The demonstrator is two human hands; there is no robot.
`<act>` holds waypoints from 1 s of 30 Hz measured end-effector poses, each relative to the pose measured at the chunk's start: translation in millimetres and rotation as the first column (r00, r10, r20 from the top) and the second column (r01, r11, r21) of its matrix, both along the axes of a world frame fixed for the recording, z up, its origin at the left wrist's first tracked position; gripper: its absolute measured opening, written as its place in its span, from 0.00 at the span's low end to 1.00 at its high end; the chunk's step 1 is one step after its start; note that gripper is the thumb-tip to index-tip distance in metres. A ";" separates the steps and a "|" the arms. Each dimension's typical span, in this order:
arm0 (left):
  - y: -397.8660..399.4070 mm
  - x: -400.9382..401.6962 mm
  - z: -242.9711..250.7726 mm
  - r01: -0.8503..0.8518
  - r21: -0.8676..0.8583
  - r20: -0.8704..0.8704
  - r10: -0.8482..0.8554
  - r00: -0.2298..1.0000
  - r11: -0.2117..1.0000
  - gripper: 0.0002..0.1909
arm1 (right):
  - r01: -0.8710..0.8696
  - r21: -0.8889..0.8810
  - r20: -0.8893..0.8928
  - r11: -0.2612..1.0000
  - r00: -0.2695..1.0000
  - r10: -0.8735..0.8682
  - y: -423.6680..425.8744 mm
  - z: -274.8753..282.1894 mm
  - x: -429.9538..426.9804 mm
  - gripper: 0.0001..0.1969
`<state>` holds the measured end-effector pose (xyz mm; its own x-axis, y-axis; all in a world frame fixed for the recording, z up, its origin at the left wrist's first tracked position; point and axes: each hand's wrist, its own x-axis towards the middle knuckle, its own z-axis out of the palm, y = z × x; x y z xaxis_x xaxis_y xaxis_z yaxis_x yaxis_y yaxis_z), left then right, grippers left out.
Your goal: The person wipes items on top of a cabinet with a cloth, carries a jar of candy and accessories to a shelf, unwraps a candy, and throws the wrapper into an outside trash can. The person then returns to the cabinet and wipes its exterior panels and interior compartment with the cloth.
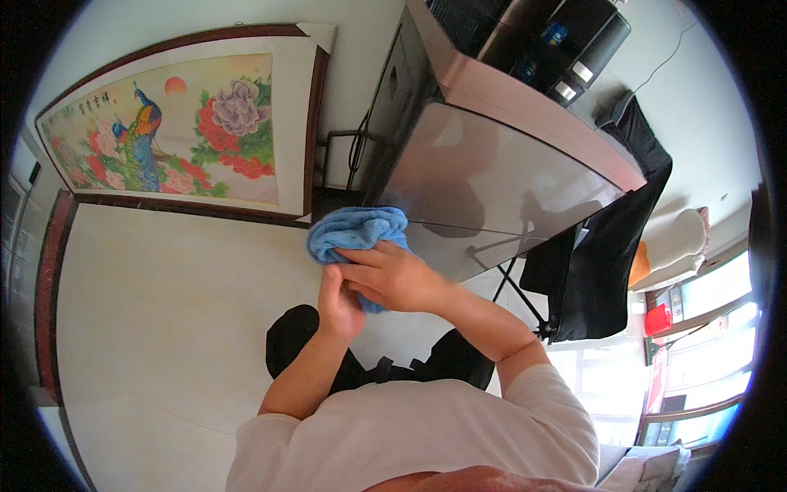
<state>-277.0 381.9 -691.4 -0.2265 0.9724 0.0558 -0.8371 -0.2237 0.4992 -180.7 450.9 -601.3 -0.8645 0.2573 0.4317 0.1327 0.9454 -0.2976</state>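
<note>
A folded blue towel [363, 230] is bunched between my two hands, near the lower left edge of a glossy two-door appliance [492, 166], which looks like a refrigerator. My right hand [396, 280] lies over the towel with its fingers pressed into the fabric. Below and to its left, my left hand [340, 307] holds the towel from the other side, thumb up; its fingers are mostly hidden. Whether the towel touches the appliance I cannot tell.
A framed peacock-and-flower picture [178, 129] leans by the wall at left. Black boxes [553, 49] stand on the appliance's pink-edged top. A black folding chair [590, 277] is at right, on the pale floor [166, 320]. Cables [356, 150] hang beside the appliance.
</note>
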 end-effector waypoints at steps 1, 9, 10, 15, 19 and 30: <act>-1.2 -3.6 5.0 -0.006 0.007 0.014 0.006 1.000 1.000 0.29 | -0.006 0.007 0.014 1.000 1.000 0.006 0.0 15.9 1.7 0.15; 47.5 -61.2 99.3 -0.277 0.204 0.161 0.247 0.956 0.939 0.20 | 0.361 0.447 -0.472 0.818 0.872 -0.128 33.7 197.8 63.5 0.16; 62.8 -64.5 104.1 -0.389 0.227 0.149 0.363 0.920 0.893 0.18 | 0.408 0.532 -0.400 0.742 0.893 -0.205 49.4 208.4 64.3 0.18; 100.2 -38.6 65.9 -0.216 0.426 -0.782 0.478 0.400 0.879 0.18 | 0.478 0.553 -0.179 0.682 0.868 -0.463 64.9 198.4 46.5 0.21; 122.7 -40.2 107.4 -0.077 0.729 -0.674 0.733 0.095 0.680 0.20 | 0.465 0.507 -0.171 0.726 0.880 -0.443 69.7 196.9 55.9 0.25; 327.7 -73.3 101.5 -0.163 0.401 -0.880 0.428 0.204 0.902 0.15 | 0.543 0.368 -0.188 0.755 0.838 -0.512 69.6 195.6 62.6 0.33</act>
<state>-350.3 709.6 -589.9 -0.1506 0.7833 0.6032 0.3471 -0.5294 0.7741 -118.1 520.5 -405.7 -0.6049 0.4595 0.6504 0.6389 0.7676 0.0519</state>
